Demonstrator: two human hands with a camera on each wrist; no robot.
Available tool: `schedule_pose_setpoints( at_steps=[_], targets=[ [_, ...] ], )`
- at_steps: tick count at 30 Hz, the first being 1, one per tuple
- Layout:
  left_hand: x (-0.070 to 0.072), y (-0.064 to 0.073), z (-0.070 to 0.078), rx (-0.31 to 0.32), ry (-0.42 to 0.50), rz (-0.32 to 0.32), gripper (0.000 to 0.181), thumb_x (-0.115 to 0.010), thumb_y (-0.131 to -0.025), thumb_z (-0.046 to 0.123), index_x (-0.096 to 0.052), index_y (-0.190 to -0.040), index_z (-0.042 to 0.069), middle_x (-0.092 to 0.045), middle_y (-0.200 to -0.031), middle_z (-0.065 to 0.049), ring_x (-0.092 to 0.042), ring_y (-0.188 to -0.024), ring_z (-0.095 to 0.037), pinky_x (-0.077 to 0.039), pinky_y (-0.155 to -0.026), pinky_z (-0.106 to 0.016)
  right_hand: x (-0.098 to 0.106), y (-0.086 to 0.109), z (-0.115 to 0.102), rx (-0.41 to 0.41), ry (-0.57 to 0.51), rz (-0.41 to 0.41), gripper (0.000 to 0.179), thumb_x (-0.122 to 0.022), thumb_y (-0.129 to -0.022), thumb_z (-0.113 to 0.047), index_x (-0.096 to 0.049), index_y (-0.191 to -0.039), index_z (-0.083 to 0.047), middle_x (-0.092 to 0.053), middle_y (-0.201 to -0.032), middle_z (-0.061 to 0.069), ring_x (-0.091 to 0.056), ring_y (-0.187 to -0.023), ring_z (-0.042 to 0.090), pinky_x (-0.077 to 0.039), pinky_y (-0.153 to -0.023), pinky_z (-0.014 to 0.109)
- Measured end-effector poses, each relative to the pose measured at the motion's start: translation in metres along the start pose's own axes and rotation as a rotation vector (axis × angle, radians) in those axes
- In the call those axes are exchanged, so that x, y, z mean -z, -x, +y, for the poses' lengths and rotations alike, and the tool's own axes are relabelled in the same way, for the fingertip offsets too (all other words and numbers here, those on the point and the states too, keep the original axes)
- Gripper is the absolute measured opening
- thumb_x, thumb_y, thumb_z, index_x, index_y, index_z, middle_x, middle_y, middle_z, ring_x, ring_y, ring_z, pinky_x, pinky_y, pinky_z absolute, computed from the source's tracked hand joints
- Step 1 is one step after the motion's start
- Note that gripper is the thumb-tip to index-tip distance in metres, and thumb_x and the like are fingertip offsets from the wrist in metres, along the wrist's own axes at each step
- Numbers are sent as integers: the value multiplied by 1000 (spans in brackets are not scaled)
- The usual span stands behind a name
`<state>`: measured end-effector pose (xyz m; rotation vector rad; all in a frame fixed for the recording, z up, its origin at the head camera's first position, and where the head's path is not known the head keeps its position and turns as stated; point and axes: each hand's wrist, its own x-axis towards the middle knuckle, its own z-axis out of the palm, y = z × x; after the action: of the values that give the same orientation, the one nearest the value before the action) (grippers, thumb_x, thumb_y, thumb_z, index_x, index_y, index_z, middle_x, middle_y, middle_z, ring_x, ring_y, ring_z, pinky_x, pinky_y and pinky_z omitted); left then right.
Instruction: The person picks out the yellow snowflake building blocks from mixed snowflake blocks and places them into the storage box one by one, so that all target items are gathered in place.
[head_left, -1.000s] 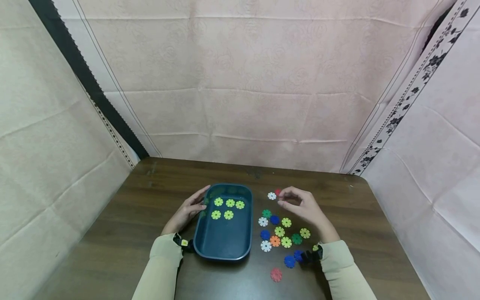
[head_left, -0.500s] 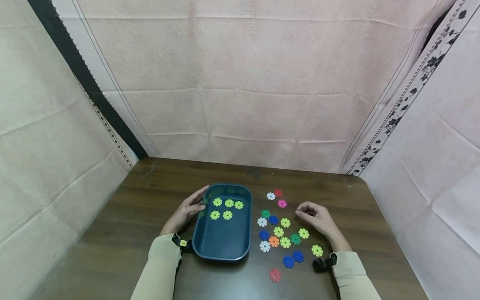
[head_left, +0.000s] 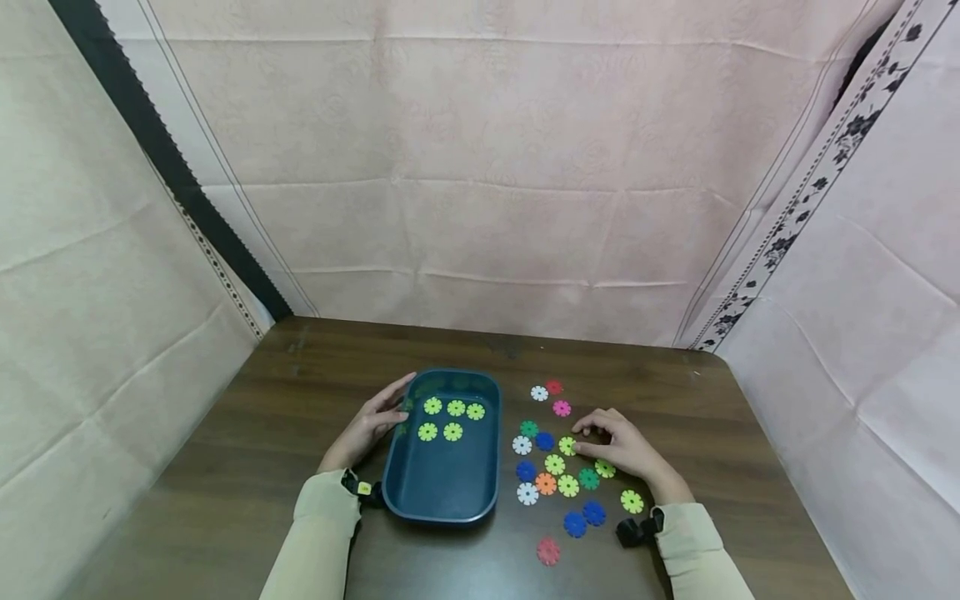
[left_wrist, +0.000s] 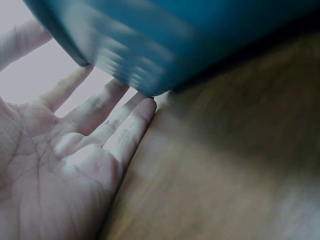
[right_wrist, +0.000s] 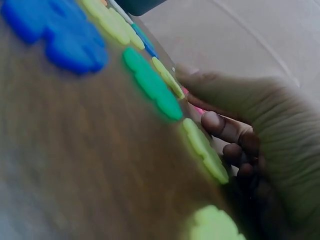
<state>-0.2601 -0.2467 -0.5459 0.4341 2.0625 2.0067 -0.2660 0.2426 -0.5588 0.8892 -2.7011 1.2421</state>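
My left hand [head_left: 371,423] holds the dark blue tray [head_left: 442,497] by its left side, thumb over the rim. In the left wrist view its fingers [left_wrist: 127,127] lie nearly straight against the outer wall. Inside the tray lie several yellow-green notched discs [head_left: 453,432] in two rows near the far end. My right hand [head_left: 618,446] is low over the loose pieces, thumb tip right at the edge of a yellow-green notched disc [head_left: 567,446] that lies on the table. Its thumb and forefinger are apart.
Loose notched discs spread right of the tray: green [head_left: 588,478], blue [head_left: 574,524], white [head_left: 528,494], orange [head_left: 546,484], pink [head_left: 562,408] and red [head_left: 548,552]. The brown wooden table [head_left: 225,500] ends at cloth-covered walls [head_left: 480,167] on three sides.
My right hand has moved back from the pink disc, right and toward me, then left to the yellow-green disc. The pink disc, hidden at first, now shows. The left hand still holds the tray.
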Motion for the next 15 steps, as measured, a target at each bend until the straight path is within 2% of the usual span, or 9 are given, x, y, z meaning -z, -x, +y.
schedule_pose_setpoints(
  at_steps=[10,15],
  targets=[
    [-2,1,0,-5,6,-9,61,-55,-101,13,-37,-156,33,-30,-162,-5,-25,-148,-34,-20,-115,-63,-2,-1,-1,45,46,33,15,-80,-87,-24,-73,-100,-22,-63,-91,-7,-49,-84,13,-42,-71,31],
    [0,0,1,-6,9,-12,62,-57,-100,16,-36,-157,32,-30,-162,-5,-24,-149,-35,-22,-115,-62,-2,-2,1,19,50,23,19,-81,-87,-33,-72,-102,-25,-62,-93,-9,-49,-86,13,-42,-73,32]
  ],
)
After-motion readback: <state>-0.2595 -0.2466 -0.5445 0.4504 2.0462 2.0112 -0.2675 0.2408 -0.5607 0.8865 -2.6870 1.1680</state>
